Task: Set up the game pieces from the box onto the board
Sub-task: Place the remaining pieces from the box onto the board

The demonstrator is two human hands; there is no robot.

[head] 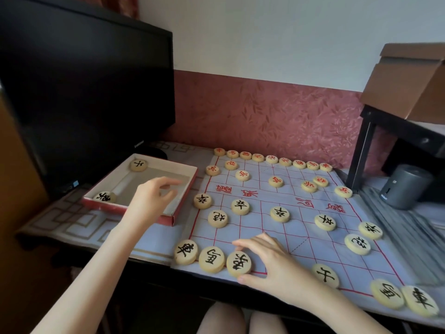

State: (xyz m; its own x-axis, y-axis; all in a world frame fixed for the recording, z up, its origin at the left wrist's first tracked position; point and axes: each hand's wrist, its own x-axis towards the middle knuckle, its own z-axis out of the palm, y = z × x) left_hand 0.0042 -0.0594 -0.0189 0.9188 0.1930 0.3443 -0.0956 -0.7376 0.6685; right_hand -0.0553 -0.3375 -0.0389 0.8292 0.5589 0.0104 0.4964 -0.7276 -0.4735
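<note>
**Head view: a xiangqi set partly laid out on a tabletop [72,222].**

- **Board.** The board [301,239] is a pale sheet ruled in red and lies right of centre.
- **Red side.** Red-lettered discs [272,159] fill the board's far edge in a row of nine. Seven more sit on the lines just in front of them.
- **Black side.** Black-lettered discs [279,214] occupy the near half: five in a forward row, two behind those, and six along the near edge.
- **Right hand.** The right hand [269,261] rests low over the near edge of the board. Its grip is narrow and closed on the pinched disc [239,263], with the forefinger at the far rim and the thumb at the near rim. This disc is third from the left in the near row. It lies flat on the board and touches its left neighbour.
- **Left hand.** The left hand [151,198] hovers above the near right part of the box [125,209]. The fingers are loosely curled and the thumb is close to the forefinger. The grip appears empty, though the palm side is hidden.
- **Box.** The box is shallow and red-walled and stands just left of the board. It holds two black-lettered pieces, the far boxed disc [138,165] and the near boxed disc [104,196], in opposite corners.
- **Surroundings.** A dark monitor [84,92] stands behind the box. At right, a cardboard carton [409,88] sits on a black stand [361,145], with a grey cylinder [404,186] beneath it.
</note>
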